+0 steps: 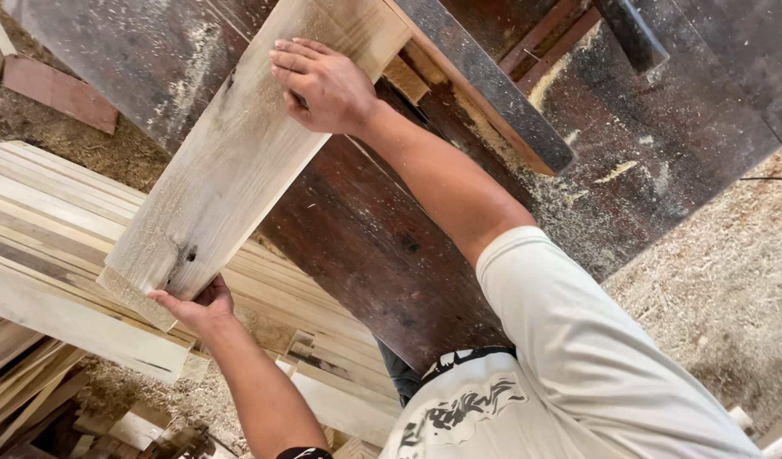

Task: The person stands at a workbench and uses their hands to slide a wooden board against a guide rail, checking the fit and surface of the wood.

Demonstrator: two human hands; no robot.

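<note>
Pale plank held at both ends over a dark, sawdust-strewn workbench.

The plank (pixel 238 161) runs diagonally from the near left to the far middle, resting on the dark workbench (pixel 391 255). The left hand (pixel 195 306) cups the plank's near end from beneath, fingers curled onto the end grain. The right hand (pixel 323 85) lies flat on the far part, fingers closed together over the right edge. A stack of light boards (pixel 51 229) sits at left, below the plank.
</note>
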